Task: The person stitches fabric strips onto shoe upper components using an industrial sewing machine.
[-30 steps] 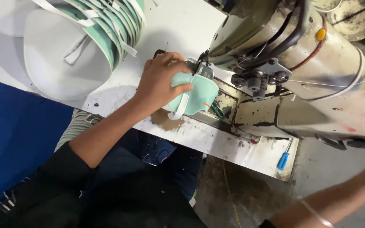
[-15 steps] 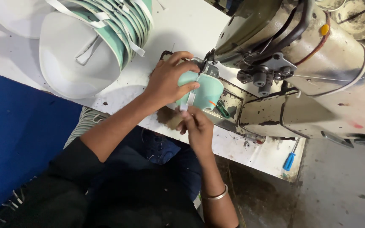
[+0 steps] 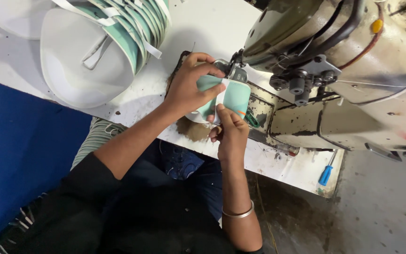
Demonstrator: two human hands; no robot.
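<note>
Our sewing machine [image 3: 334, 70] looms over the white table [image 3: 132, 99]; stacked masks [image 3: 99, 42] wait aside. Our right hand [image 3: 231, 134] has just joined the left hand [image 3: 189, 89], both now gripping the green mask [image 3: 229, 96] under the needle, steadied for stitching

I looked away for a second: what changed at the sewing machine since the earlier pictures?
The right hand came in from the lower right and took hold of the green mask piece from below. The left hand kept its grip on top, at the sewing machine. The mask stack and screwdriver stayed put.
</note>
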